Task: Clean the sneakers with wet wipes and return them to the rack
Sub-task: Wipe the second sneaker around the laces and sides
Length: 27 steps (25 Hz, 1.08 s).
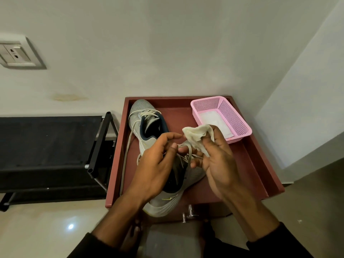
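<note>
Two grey sneakers with navy collars sit on a reddish-brown cabinet top [251,164]. The far sneaker [141,116] lies near the back left, its long lace trailing down the left side. The near sneaker [167,203] lies under my hands, heel toward me. My left hand [158,164] pinches a pale lace [189,155] of the near sneaker between thumb and fingers. My right hand [217,161] grips a crumpled, dirtied wet wipe [196,135] above that shoe.
A pink perforated basket [240,125] holding white wipes stands at the cabinet's back right. A black shoe rack [55,151] stands to the left on the tiled floor. Two metal knobs [188,213] stick out below the cabinet's front. A wall socket [18,53] is at upper left.
</note>
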{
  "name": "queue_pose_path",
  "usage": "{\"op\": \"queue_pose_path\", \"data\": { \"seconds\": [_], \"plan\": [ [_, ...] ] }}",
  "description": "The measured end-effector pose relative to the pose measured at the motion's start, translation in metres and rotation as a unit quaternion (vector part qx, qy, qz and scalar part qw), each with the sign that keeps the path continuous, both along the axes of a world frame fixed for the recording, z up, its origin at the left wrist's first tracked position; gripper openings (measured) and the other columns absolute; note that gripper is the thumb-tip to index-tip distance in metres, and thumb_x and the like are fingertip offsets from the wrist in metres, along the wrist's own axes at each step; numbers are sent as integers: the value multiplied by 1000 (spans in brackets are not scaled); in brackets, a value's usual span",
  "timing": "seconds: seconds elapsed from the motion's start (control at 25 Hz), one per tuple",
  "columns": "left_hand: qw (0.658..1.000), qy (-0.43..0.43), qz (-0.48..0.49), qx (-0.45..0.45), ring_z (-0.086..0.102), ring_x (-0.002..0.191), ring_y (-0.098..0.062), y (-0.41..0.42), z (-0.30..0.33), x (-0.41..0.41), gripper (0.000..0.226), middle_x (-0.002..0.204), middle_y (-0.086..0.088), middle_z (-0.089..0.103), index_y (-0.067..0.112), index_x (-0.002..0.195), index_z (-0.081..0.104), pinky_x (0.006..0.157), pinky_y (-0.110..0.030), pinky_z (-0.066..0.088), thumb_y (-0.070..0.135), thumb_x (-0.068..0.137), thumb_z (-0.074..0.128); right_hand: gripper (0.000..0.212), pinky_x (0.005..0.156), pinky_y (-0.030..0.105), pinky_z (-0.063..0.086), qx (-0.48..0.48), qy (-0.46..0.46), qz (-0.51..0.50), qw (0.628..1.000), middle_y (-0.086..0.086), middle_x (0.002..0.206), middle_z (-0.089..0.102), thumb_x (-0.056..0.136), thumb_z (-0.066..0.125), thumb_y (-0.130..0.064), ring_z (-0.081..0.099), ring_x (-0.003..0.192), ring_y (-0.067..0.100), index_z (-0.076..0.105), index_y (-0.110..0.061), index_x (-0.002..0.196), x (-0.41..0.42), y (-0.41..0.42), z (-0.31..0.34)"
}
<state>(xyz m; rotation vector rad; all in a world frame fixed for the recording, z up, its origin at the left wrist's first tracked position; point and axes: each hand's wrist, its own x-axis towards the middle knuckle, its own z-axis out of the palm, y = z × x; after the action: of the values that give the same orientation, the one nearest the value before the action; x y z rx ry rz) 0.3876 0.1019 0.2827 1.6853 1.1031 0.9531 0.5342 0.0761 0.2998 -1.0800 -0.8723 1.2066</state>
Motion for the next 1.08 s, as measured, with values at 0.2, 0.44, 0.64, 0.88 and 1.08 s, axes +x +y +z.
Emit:
{"op": "queue_pose_path", "data": {
  "seconds": [0.2,0.44,0.64,0.88,1.08],
  "plan": [
    [993,-82,-45,-78,71,95,-12,16,29,15,24,103,-2,72,14,117,62,85,-35,55,24,105,43,21,49,24,45,48,-60,-21,997,-13,99,71,105,40,-18,66,77,6,59,-28,104,0,2,20],
    [957,-193,-72,-205,52,61,-23,35,66,26,26,70,-11,56,-1,109,65,66,-34,45,18,101,49,25,47,22,49,87,-138,-7,987,-23,95,69,107,35,-12,71,81,4,55,-28,106,-4,5,49],
    [941,-262,-34,-211,69,78,-18,49,103,31,25,93,-10,73,4,117,66,73,-29,60,14,102,49,23,46,24,48,107,-120,-129,979,-4,118,66,108,36,-19,73,96,19,56,-30,108,-3,-1,61],
    [969,-224,-38,-95,66,70,-9,46,140,39,28,85,-1,70,10,115,65,65,-20,54,0,101,43,22,47,24,48,-44,41,-161,985,8,116,71,104,44,-16,71,102,23,62,-25,112,0,-16,5],
    [959,-248,-98,-96,50,60,-8,16,145,59,27,76,1,63,13,122,54,62,-24,38,2,102,40,23,57,35,54,-50,104,-37,993,13,116,70,105,39,-15,69,101,28,56,-14,120,-9,-4,-4]
  ]
}}
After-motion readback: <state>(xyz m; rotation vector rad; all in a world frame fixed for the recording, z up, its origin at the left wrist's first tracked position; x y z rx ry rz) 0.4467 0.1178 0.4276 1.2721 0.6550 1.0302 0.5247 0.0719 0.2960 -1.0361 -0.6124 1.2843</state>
